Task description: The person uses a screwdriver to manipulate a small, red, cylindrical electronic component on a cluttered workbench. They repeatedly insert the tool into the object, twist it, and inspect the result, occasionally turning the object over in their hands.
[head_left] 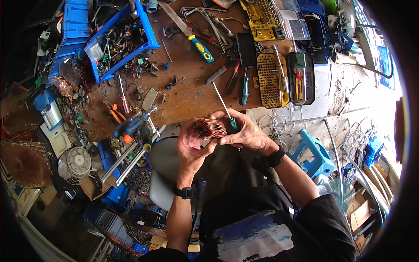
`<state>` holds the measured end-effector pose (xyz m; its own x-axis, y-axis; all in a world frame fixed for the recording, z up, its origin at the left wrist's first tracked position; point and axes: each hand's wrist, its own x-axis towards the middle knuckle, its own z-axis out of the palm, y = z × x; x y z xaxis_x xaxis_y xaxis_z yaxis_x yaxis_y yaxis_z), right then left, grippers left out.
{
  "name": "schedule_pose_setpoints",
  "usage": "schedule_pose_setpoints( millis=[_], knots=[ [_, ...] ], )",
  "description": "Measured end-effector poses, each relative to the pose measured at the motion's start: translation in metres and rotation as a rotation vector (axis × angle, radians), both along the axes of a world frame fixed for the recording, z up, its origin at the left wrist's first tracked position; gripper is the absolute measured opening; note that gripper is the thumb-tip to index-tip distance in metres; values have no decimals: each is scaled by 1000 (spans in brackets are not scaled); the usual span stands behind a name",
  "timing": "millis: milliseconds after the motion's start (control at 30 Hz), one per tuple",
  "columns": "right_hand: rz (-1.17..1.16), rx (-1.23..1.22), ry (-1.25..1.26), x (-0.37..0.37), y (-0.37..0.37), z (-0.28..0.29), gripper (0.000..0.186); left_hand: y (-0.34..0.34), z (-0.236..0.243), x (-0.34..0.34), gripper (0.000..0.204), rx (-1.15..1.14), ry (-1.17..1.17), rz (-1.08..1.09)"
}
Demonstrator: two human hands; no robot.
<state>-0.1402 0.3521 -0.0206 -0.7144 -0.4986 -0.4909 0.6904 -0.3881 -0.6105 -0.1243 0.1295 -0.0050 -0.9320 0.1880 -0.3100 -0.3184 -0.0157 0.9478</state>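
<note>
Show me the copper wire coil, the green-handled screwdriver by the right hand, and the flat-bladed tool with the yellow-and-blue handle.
Copper wire coil [214, 128]: head view, on its windings.
Green-handled screwdriver [233, 125]: head view, on its handle.
Flat-bladed tool [201, 49]: head view, on its handle.

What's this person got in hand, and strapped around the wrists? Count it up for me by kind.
Copper-coloured wire coil: 1
Green-handled tool: 1
Black wrist straps: 2
Total: 4
</note>
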Motion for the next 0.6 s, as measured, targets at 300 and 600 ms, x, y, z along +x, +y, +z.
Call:
schedule_pose_setpoints(
  millis=[300,600],
  knots=[
    [25,379,445,-7,-5,-27,57,-9,-6,-21,61,-56,-13,-200],
    [-23,554,612,-26,-15,-48,58,-17,-33,-43,58,-515,124,-252]
  ],
)
